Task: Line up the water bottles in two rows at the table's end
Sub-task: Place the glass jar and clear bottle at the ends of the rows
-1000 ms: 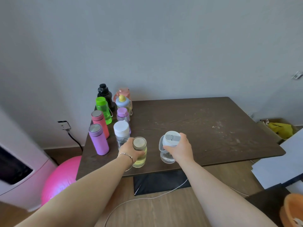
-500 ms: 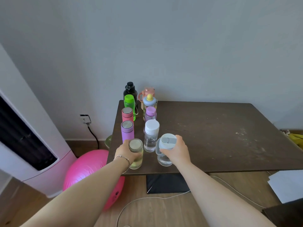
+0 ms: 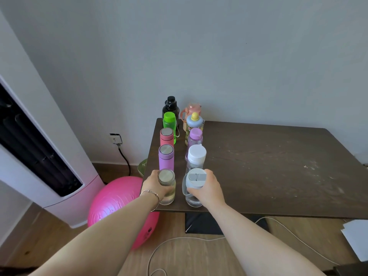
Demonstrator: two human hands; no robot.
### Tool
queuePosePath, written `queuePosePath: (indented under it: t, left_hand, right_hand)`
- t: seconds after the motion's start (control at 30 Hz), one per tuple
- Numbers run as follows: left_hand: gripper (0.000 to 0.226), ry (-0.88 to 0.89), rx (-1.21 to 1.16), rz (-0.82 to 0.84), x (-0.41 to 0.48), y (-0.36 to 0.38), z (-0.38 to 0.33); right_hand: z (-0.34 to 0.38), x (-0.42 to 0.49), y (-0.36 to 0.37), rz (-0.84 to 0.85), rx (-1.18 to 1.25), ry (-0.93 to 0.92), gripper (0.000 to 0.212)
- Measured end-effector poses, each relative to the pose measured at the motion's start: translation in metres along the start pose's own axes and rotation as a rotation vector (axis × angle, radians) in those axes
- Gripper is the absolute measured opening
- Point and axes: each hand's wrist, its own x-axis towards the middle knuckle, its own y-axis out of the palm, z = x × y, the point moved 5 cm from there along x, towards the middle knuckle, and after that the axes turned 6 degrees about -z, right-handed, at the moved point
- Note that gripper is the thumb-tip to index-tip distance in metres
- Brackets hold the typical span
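Two rows of bottles run along the left end of the dark table. The left row holds a black bottle, a green one, a pink flask, a purple flask and, nearest me, a clear bottle with yellowish liquid, gripped by my left hand. The right row holds a peach jug, a blue-capped bottle with a yellow knob, a lilac bottle, a white-capped clear bottle and a clear bottle with a grey-blue lid, gripped by my right hand.
A pink exercise ball lies on the floor left of the table, beside a tall white appliance. A wall socket with a black cable is behind. White cable and papers lie on the floor.
Both hands slid their bottles left toward the table's end, each now in line behind its row. The view has turned left.
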Motion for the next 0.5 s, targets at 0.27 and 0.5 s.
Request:
queuePosePath:
  t: [0.27,0.5]
  left_hand:
    - [0.068,-0.001,0.009,0.022,0.001,0.005,0.007]
    - [0.069,-0.004,0.031,0.018,0.002,0.007,0.007]
  right_hand:
    - [-0.005,0.003,0.011,-0.023,0.034,0.012,0.084]
    - [-0.005,0.003,0.018,-0.046,0.068,0.005,0.087]
